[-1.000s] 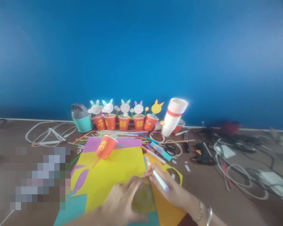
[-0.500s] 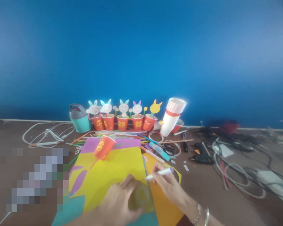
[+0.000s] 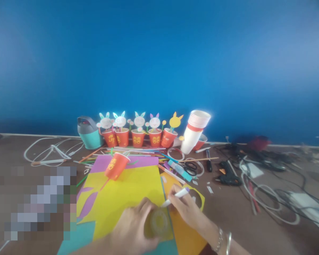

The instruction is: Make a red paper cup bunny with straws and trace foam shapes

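Note:
My left hand (image 3: 135,225) is closed around the side of a round, brownish see-through thing with a pale ring inside, like a roll of tape (image 3: 159,224). It lies against the yellow paper (image 3: 127,191). A white marker with a purple end (image 3: 177,196) is gripped in my right hand (image 3: 186,209), its tip down at the upper right edge of the round thing. Under my right hand lies an orange sheet (image 3: 188,237). A red paper cup (image 3: 117,166) lies tilted on the far part of the paper, and purple leaf-shaped cutouts (image 3: 88,206) are at its left.
Along the wall stand several red cups with paper animal heads (image 3: 138,138), a teal lidded container (image 3: 89,132) and a leaning stack of white cups (image 3: 194,131). Scissors (image 3: 190,168), a glue gun (image 3: 228,173), and tangled cables (image 3: 271,198) lie at the right.
My right hand has shifted a little left and down, bringing the marker tip to the round thing's edge. The left hand holds its place.

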The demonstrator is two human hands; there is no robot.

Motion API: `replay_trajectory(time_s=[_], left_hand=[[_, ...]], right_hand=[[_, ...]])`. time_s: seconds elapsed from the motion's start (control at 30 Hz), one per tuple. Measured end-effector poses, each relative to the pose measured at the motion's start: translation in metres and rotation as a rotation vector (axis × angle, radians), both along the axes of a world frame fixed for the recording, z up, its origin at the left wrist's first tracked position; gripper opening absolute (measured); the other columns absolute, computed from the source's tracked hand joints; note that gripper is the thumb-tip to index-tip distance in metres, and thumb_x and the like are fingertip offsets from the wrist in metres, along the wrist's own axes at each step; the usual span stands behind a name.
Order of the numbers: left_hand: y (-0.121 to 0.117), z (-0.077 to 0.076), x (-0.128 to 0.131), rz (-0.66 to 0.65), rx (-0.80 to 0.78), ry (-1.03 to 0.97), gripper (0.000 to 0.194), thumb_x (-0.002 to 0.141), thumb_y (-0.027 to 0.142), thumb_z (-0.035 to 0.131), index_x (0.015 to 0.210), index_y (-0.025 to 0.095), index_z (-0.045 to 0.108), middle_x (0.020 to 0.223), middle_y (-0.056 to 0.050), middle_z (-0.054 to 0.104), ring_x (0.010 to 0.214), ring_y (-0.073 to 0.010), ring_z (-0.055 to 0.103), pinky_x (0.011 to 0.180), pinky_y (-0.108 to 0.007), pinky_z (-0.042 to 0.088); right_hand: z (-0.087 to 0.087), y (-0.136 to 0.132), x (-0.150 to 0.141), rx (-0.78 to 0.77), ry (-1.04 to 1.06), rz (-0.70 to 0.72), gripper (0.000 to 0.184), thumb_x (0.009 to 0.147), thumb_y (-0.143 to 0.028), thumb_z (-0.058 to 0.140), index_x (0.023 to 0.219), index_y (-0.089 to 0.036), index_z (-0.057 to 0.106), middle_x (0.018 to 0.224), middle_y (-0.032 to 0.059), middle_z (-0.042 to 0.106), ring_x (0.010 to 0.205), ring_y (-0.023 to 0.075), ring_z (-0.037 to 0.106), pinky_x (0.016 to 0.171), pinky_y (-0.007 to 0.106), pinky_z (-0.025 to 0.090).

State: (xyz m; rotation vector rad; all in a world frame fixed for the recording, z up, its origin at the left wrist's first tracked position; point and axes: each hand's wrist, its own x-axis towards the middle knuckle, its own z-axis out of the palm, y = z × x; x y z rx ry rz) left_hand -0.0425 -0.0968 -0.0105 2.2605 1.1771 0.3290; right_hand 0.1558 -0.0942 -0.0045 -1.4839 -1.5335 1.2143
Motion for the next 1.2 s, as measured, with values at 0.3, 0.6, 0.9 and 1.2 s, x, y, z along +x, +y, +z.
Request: replay_trajectory(time_s=[0.3, 0.6, 0.9, 1.2], left_hand=[[-0.001, -0.010, -0.001, -0.014, 0.071, -0.027, 0.035, 0.064, 0.034, 0.068, 0.095, 0.024, 0.054, 0.087, 0.000, 0.064, 0.066, -0.0169, 0.065, 0.055, -0.024, 0.047], [0.000, -0.006, -0.001, -0.002, -0.002, -0.023, 0.036, 0.062, 0.032, 0.068, 0.096, 0.025, 0.055, 0.090, 0.000, 0.063, 0.068, -0.0172, 0.064, 0.058, -0.025, 0.047], [0.000, -0.007, -0.001, -0.009, 0.001, -0.037, 0.032, 0.064, 0.032, 0.066, 0.093, 0.025, 0.055, 0.088, 0.002, 0.061, 0.063, -0.0151, 0.062, 0.054, -0.024, 0.044], [0.000, 0.000, 0.001, 0.005, -0.041, -0.015, 0.032, 0.062, 0.024, 0.063, 0.093, 0.025, 0.055, 0.091, 0.001, 0.061, 0.070, -0.0171, 0.064, 0.058, -0.025, 0.046]], right_hand=[[-0.001, 0.000, 0.000, 0.002, 0.004, -0.003, 0.021, 0.087, -0.030, 0.043, 0.067, -0.023, 0.040, 0.058, -0.0048, 0.049, 0.057, 0.0115, 0.048, 0.054, 0.022, 0.040], [0.003, -0.001, 0.001, 0.011, 0.003, 0.032, 0.020, 0.087, -0.027, 0.043, 0.068, -0.023, 0.041, 0.059, -0.0049, 0.048, 0.058, 0.0116, 0.048, 0.054, 0.022, 0.040], [0.002, -0.001, 0.001, 0.017, 0.009, 0.028, 0.020, 0.087, -0.027, 0.044, 0.068, -0.023, 0.042, 0.061, -0.0047, 0.047, 0.060, 0.0125, 0.048, 0.056, 0.023, 0.040], [-0.001, 0.004, 0.001, -0.083, 0.124, -0.153, 0.026, 0.084, -0.033, 0.045, 0.062, -0.022, 0.038, 0.053, -0.0051, 0.052, 0.055, 0.0116, 0.050, 0.056, 0.024, 0.039]])
